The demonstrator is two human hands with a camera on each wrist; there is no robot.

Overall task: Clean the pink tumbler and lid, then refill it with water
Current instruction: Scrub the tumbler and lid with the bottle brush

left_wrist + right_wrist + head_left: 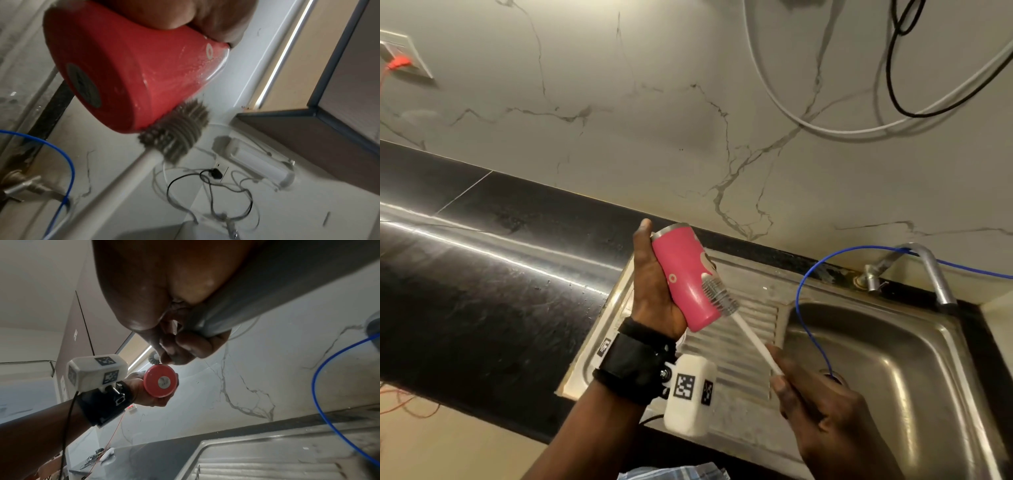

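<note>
My left hand grips the pink tumbler above the sink's drainboard, tilted with its steel rim up and away and its base toward me. The tumbler fills the left wrist view, base forward. My right hand holds the white handle of a bottle brush. Its grey bristle head lies against the tumbler's outer wall near the base. The bristles touch the wall in the left wrist view. From the right wrist view the tumbler's base shows. No lid is in view.
A steel sink basin lies at the right with a drainboard to its left. A steel tap stands behind it, and a blue hose loops down to the drain. The black countertop stretches left. Cables hang on the marble wall.
</note>
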